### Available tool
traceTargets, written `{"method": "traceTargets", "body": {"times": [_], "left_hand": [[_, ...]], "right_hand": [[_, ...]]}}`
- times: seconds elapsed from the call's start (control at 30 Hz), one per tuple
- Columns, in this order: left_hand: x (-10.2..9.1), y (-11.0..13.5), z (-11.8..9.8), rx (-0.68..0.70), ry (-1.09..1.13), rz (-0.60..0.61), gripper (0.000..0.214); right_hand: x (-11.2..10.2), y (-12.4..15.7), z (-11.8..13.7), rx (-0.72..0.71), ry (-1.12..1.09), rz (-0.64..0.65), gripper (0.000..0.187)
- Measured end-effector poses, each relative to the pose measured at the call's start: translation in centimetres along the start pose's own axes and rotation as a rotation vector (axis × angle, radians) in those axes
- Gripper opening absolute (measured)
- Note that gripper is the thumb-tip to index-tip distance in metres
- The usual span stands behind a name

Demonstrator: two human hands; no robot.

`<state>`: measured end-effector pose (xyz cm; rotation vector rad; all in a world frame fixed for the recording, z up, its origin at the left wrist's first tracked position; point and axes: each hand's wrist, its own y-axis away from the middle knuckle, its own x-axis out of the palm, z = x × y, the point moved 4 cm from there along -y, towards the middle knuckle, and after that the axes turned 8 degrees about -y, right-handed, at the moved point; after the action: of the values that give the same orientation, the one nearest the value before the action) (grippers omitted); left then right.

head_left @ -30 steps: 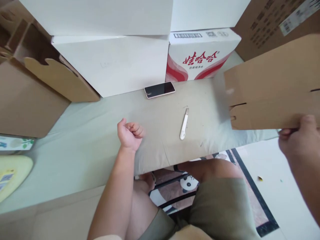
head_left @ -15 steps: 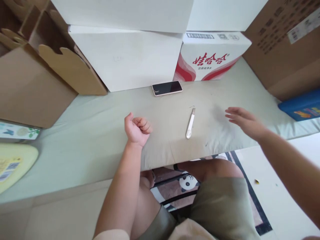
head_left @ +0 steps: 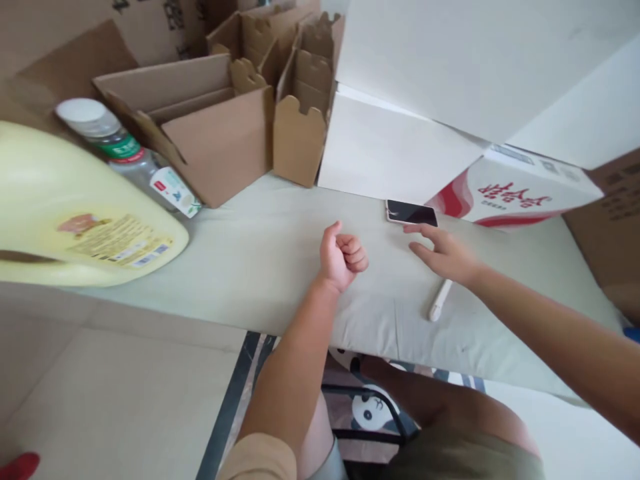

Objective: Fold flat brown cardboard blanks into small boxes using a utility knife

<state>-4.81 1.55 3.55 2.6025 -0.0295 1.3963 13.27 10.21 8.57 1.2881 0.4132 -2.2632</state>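
The right hand (head_left: 447,255) is open, its fingers extended toward the left of the frame, and nothing shows in its grip. Just below it, right of centre, lies the cutter (head_left: 438,305), its long axis slanting up to the right, upper end hidden by this hand. The phone (head_left: 413,213) is just above the fingertips; whether they touch, I cannot tell. The left hand (head_left: 344,257), a loose fist with nothing visible inside, is farther from both.
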Motion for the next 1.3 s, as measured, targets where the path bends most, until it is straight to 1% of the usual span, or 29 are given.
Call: {"method": "traceTargets", "body": {"times": [0.07, 0.13, 0.2, 0.23, 0.27, 0.33, 0.4, 0.47, 0.5, 0.53, 0.57, 0.6, 0.63, 0.67, 0.73, 0.8, 0.83, 0.87, 0.9, 0.93, 0.97, 1.0, 1.03, 1.07, 1.13, 1.17, 1.2, 1.23, 1.3], "left_hand": [[-0.6, 0.4, -0.8, -0.028, 0.003, 0.063, 0.056], [-1.1, 0.7, -1.6, -0.052, -0.009, 0.137, 0.055], [-1.7, 0.9, -2.3, -0.057, -0.021, 0.196, 0.055], [-2.0, 1.0, -2.6, -0.055, -0.024, 0.211, 0.054], [-2.3, 1.0, -2.9, -0.052, -0.025, 0.217, 0.054], [-2.9, 0.9, -3.2, -0.044, -0.020, 0.209, 0.053], [-3.2, 0.7, -3.3, -0.044, -0.009, 0.195, 0.053], [-3.4, 0.4, -3.1, -0.049, -0.016, 0.156, 0.052], [-3.5, 0.2, -3.1, -0.017, -0.035, 0.087, 0.052], [-3.9, 0.1, -3.2, 0.062, -0.069, -0.036, 0.051], [-4.4, 0.1, -3.6, 0.185, -0.120, -0.209, 0.050], [-5.0, 0.5, -4.1, 0.341, -0.186, -0.411, 0.048], [-5.5, 1.2, -4.8, 0.528, -0.255, -0.639, 0.045], [-5.8, 2.0, -5.4, 0.672, -0.334, -0.822, 0.040], [-6.4, 3.4, -6.4, 0.876, -0.410, -1.071, 0.030], [-7.0, 4.6, -7.4, 1.003, -0.431, -1.229, 0.021], [-7.4, 5.1, -7.8, 1.047, -0.423, -1.281, 0.017], [-7.6, 5.6, -8.1, 1.093, -0.433, -1.313, 0.014], [-7.6, 5.9, -8.4, 1.131, -0.449, -1.323, 0.011], [-7.5, 6.1, -8.5, 1.159, -0.472, -1.309, 0.012], [-7.2, 6.2, -8.6, 1.187, -0.501, -1.270, 0.016], [-6.6, 6.1, -8.5, 1.204, -0.539, -1.197, 0.022], [-5.8, 5.7, -8.3, 1.201, -0.586, -1.088, 0.030], [-4.9, 5.3, -7.9, 1.175, -0.640, -0.946, 0.036], [-2.7, 4.1, -6.8, 1.059, -0.744, -0.627, 0.049], [-1.7, 3.6, -6.0, 0.993, -0.783, -0.489, 0.053], [-0.8, 3.2, -5.3, 0.939, -0.812, -0.382, 0.055], [-0.2, 3.0, -4.7, 0.911, -0.834, -0.312, 0.056], [0.7, 2.7, -3.7, 0.902, -0.881, -0.250, 0.054]], "right_hand": [[1.4, -3.4, 4.4, -0.191, 0.005, 0.018, 0.032], [2.8, -6.8, 8.7, -0.352, 0.002, 0.028, 0.033], [3.7, -10.2, 12.6, -0.471, 0.002, -0.011, 0.038], [4.0, -12.0, 14.2, -0.505, -0.005, -0.041, 0.042], [4.3, -13.7, 15.6, -0.516, -0.013, -0.082, 0.046], [4.6, -17.1, 17.4, -0.474, -0.029, -0.165, 0.052], [4.9, -20.0, 18.1, -0.349, 0.001, -0.179, 0.055], [5.2, -22.0, 18.1, -0.215, 0.101, -0.155, 0.050], [5.2, -22.5, 18.0, -0.184, 0.147, -0.143, 0.044], [5.1, -22.7, 18.1, -0.184, 0.175, -0.137, 0.035], [5.0, -22.5, 18.2, -0.212, 0.183, -0.134, 0.026], [4.8, -22.1, 18.3, -0.257, 0.170, -0.133, 0.017], [4.5, -21.3, 18.5, -0.306, 0.144, -0.132, 0.011], [4.1, -20.3, 18.6, -0.350, 0.119, -0.129, 0.007], [3.2, -17.5, 18.6, -0.397, 0.096, -0.121, 0.005], [1.9, -14.0, 18.2, -0.414, 0.115, -0.139, 0.008], [1.2, -12.0, 17.8, -0.429, 0.113, -0.158, 0.009], [0.4, -9.8, 17.3, -0.442, 0.107, -0.180, 0.009], [-0.5, -7.5, 16.6, -0.441, 0.102, -0.236, 0.008], [-1.3, -5.1, 15.7, -0.438, 0.098, -0.297, 0.007], [-2.0, -2.7, 14.5, -0.413, 0.074, -0.389, 0.007], [-2.6, -0.2, 13.1, -0.358, 0.027, -0.505, 0.009], [-2.9, 2.1, 11.6, -0.289, -0.037, -0.628, 0.012], [-2.8, 4.3, 10.0, -0.223, -0.111, -0.719, 0.016], [-1.8, 7.7, 6.9, -0.094, -0.306, -0.833, 0.029], [-1.0, 8.9, 5.5, -0.051, -0.397, -0.841, 0.034], [-0.2, 9.8, 4.3, 0.005, -0.444, -0.815, 0.039], [0.5, 10.4, 3.3, 0.053, -0.456, -0.782, 0.041], [1.4, 11.1, 1.9, 0.083, -0.415, -0.731, 0.041]]}}
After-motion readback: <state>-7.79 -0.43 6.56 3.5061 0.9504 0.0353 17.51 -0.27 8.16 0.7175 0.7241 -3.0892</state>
